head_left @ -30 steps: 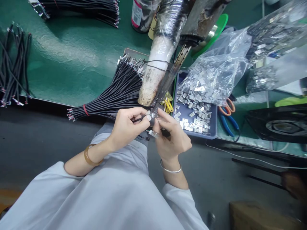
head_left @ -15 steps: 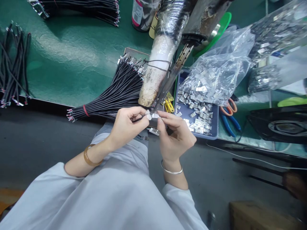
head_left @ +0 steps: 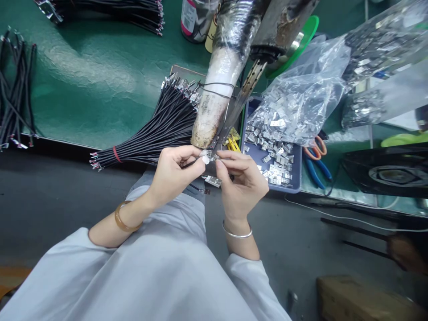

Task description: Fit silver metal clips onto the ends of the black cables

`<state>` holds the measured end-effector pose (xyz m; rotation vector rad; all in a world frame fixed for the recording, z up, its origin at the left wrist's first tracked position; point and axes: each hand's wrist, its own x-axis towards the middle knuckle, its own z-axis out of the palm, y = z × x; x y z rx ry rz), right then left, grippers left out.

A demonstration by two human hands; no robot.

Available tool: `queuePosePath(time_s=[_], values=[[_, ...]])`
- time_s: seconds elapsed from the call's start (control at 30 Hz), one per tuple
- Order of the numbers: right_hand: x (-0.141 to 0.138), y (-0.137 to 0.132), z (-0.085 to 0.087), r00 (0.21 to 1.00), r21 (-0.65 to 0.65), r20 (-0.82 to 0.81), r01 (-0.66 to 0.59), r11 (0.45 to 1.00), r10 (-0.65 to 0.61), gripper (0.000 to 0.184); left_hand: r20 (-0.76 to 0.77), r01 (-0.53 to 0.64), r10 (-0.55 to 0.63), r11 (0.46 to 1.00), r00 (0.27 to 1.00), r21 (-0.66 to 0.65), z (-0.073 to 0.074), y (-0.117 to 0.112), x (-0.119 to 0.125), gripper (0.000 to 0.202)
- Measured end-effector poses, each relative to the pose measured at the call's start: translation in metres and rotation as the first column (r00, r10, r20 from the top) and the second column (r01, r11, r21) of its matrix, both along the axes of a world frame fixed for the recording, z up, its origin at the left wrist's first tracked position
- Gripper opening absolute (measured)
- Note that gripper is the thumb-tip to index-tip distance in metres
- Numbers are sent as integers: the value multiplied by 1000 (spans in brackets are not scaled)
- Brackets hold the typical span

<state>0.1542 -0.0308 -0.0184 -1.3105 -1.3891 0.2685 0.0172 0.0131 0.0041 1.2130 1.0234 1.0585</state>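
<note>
My left hand point(head_left: 174, 173) is closed in a pinch on the end of a thin black wire point(head_left: 197, 189), right under the tip of a wrapped, grimy machine nozzle point(head_left: 214, 111). My right hand point(head_left: 242, 180) pinches a small silver metal terminal point(head_left: 211, 156) against that wire end; another silver piece point(head_left: 212, 180) shows below my fingers. The two hands' fingertips touch. A large bundle of black wires point(head_left: 157, 133), bound with a red band, lies on the green bench to the left of the nozzle.
A blue tray point(head_left: 296, 187) with several loose silver terminals sits right of my hands, with a clear bag of more terminals point(head_left: 301, 102) above it. Orange-handled scissors point(head_left: 314, 149) and blue-handled pliers point(head_left: 319, 171) lie beside it. More wire bundles lie at the far left point(head_left: 15, 93) and top point(head_left: 110, 9).
Both hands have stayed at the nozzle tip. My right fingers shifted slightly on the terminal, and the whole view drifted a little.
</note>
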Motion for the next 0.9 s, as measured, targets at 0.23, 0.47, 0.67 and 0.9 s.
queuePosePath(time_s=[0.23, 0.47, 0.67, 0.9], values=[[2, -1, 3, 996, 2, 86, -6, 1000, 5, 10, -37, 6, -6, 1000, 999, -3, 0, -1, -2, 15], [7, -3, 3, 986, 30, 163, -52, 998, 47, 13, -62, 24, -23, 1000, 998, 15, -4, -1, -2, 15], [2, -7, 4, 918, 160, 392, -8, 987, -56, 18, -145, -5, 21, 994, 989, 109, -4, -4, 0, 14], [1, -4, 4, 917, 139, 393, 17, 990, -71, 19, -185, -20, 45, 991, 982, 134, -4, -5, 2, 16]])
